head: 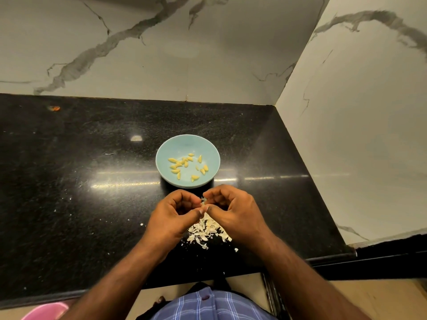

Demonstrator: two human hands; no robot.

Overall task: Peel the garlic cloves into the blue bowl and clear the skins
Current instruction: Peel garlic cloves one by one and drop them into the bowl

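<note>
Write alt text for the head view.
Both hands, left hand and right hand, pinch a garlic clove above a pile of skins on a black counter. Behind sits a blue bowl holding peeled cloves.

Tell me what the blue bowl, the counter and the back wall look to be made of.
Blue bowl: probably glazed ceramic, possibly melamine; smooth pale-blue surface with a soft sheen.
Counter: looks like polished black granite; fine speckles and mirror-like light streaks.
Back wall: marble or marble-look tile; off-white with grey veins, faint gloss.
</note>
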